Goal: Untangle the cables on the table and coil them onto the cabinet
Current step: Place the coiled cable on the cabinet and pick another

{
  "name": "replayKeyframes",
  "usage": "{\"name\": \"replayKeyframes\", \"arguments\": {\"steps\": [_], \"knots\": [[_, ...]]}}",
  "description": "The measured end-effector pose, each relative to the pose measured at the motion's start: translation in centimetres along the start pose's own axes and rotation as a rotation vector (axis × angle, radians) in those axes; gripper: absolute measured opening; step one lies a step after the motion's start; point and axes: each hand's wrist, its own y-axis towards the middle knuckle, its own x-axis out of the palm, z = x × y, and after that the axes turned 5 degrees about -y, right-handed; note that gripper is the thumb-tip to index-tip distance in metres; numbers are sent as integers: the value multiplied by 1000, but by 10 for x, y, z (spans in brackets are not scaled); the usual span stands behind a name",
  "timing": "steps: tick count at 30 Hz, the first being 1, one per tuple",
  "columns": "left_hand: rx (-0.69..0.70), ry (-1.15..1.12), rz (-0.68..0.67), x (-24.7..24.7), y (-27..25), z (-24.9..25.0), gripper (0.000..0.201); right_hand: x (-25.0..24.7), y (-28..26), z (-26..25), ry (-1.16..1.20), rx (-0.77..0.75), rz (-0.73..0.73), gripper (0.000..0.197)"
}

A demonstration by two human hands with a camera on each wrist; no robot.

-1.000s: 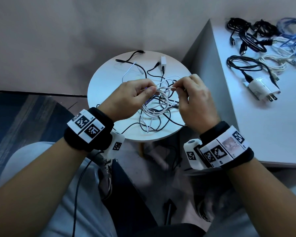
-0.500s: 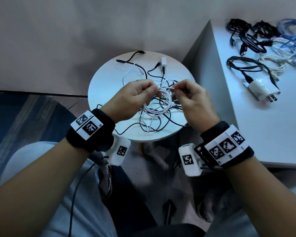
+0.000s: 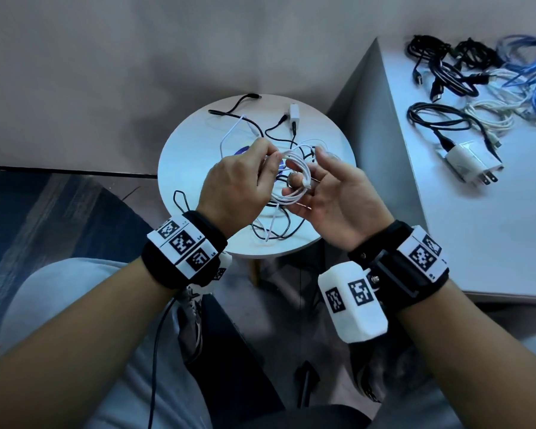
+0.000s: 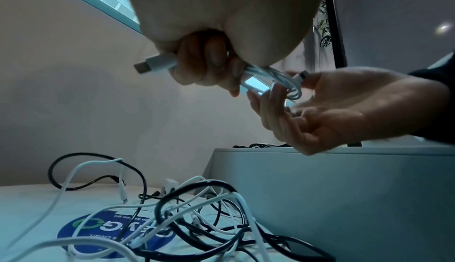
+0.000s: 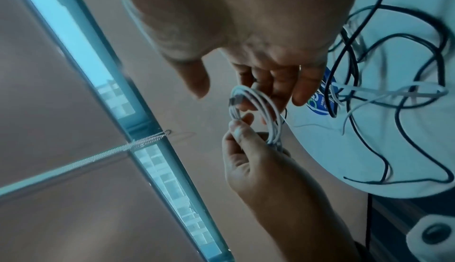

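head view, item list. left hand (image 3: 232, 187): centre of frame, fingers curled and pinching one side of a white coil (image 3: 294, 178); usb plug (image 4: 155, 66) juts from the fist in the left wrist view. right hand (image 3: 334, 196): just right of the coil, palm up, fingers spread and relaxed, fingertips (image 5: 302, 95) touching the loops without closing on them. coil: several neat loops, held in the air above the round table (image 3: 198, 156), its small end plug (image 5: 232, 100) lying against the loops.

table, upper centre: tangle (image 3: 276, 224) of black and white cables not yet sorted, a small white charger (image 3: 293, 114) at the far edge, a blue sticker (image 4: 110, 233) beneath the wires.

cabinet (image 3: 477, 243), right of frame: coiled black, white and blue cables (image 3: 464, 72) at upper right, plus a white plug adapter (image 3: 468, 161).

step in hand, by judgement: winding of one white cable is about done. next move likely calls for tucking the loose end, carrying the coil right to the cabinet, then returning for the tangle. risk: loops springing open if the pinch slackens.
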Motion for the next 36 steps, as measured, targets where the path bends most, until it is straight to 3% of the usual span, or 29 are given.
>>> {"name": "replayKeyframes", "arguments": {"steps": [4, 6, 9, 13, 20, 23, 29, 36], "knots": [[-68, -2, 9, -3, 2, 2, 26, -3, 6, 6, -498, -217, 84, 17], [-143, -82, -4, -6, 5, 2, 28, -8, 9, 7, -788, -311, 110, 31], [-205, -245, -143, -17, 12, -4, 30, -15, 6, 2, -1108, -365, 158, 50], [-243, -397, -241, -27, 24, -16, 31, -17, 2, -19, -934, -363, 63, 46], [-231, -267, -418, -21, 14, -25, 18, -16, -2, -12, -679, -265, 107, 48], [-279, -321, -400, -20, 14, -22, 21, -19, -1, -16, -706, -280, 172, 46], [-577, -838, -351, -14, 8, -1, 24, -16, 0, -12, -751, -257, 208, 16], [-586, -858, -282, -12, 8, 2, 24, -11, -5, -12, -415, -87, 123, 19]]}}
